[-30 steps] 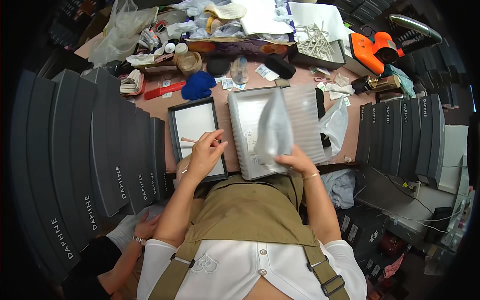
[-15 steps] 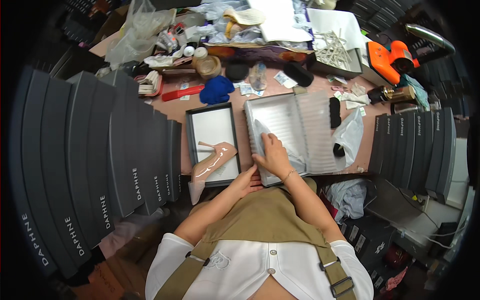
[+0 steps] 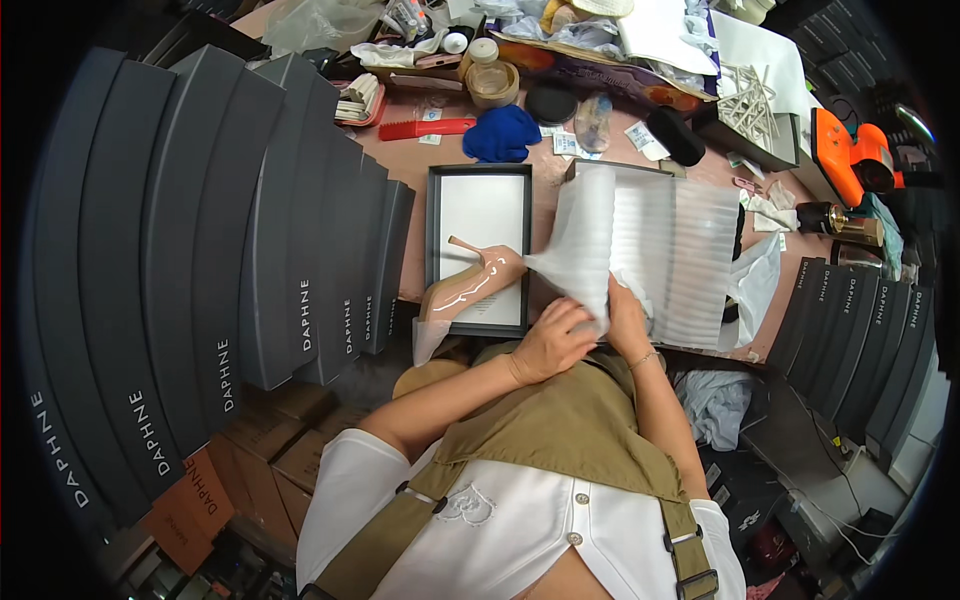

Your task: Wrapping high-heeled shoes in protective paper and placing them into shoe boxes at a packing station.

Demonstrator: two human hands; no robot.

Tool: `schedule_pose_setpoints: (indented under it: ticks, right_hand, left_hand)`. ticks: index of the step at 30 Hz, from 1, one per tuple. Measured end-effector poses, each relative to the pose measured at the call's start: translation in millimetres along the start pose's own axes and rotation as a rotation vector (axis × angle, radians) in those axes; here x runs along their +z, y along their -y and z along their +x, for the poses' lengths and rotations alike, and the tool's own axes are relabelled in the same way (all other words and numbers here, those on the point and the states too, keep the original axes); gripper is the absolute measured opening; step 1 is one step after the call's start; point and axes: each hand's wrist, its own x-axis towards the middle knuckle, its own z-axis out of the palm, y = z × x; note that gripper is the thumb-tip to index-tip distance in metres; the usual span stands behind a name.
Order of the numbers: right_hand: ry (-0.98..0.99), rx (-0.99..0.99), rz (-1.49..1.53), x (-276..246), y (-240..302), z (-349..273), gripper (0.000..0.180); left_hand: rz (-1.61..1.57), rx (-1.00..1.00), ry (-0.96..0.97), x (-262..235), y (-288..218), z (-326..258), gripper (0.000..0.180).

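Note:
My left hand (image 3: 555, 341) is at the near edge of a white ribbed foam sheet (image 3: 582, 215), fingers curled against its lower corner. The sheet's left part stands raised over a grey shoe box (image 3: 625, 170); the rest hangs over the box's right side. My right hand (image 3: 627, 322) reaches in beside the raised sheet, its fingertips hidden. Left of it lies an open grey box part with a white inside (image 3: 480, 205). A glossy beige high-heeled shoe (image 3: 470, 285) rests across it, its toe in a translucent cover (image 3: 430, 340) overhanging the near edge.
Stacks of dark grey shoe boxes stand at left (image 3: 215, 230) and right (image 3: 850, 320). Behind the work area lie a blue cloth (image 3: 500, 134), a red comb (image 3: 425, 128), a jar (image 3: 492, 80) and a black oval pad (image 3: 675, 136). An orange tool (image 3: 845, 155) stands far right.
The foam's left side has risen out of the box. My left hand has moved from the box's near corner to the sheet's edge; my right hand has shifted toward the near side. The view has turned.

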Motion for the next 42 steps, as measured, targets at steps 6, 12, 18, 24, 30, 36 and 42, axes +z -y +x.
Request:
schedule_pose_setpoints:
  ticks: [6,12,18,24,30,36,42]
  right_hand:
    - [-0.27,-0.369,-0.11,14,-34,-2,0.04]
    - [-0.406,-0.412,-0.168,15,-37,-2,0.034]
    - [-0.427,-0.235,0.01,-67,-18,-47,0.03]
    - [-0.671,0.243,-0.459,-186,-20,-89,0.055]
    - [-0.476,0.4,-0.57,-151,-140,-51,0.063]
    - [-0.659,0.282,-0.626,-228,-132,-79,0.024]
    - [-0.934,-0.058,-0.269,-299,-8,-99,0.033]
  left_hand:
    - [-0.364,-0.461,-0.066,-24,-4,-20,0.014]
    - [-0.018,-0.13,0.085,-14,29,20,0.034]
    - [0.378,-0.03,0.517,52,69,82,0.056]
    - [0.548,-0.244,1.18,82,56,152,0.059]
    - [0.488,-0.143,0.755,85,61,121,0.046]
    - [-0.238,-0.152,0.093,57,36,128,0.021]
    - [-0.79,-0.434,0.193,28,-25,159,0.034]
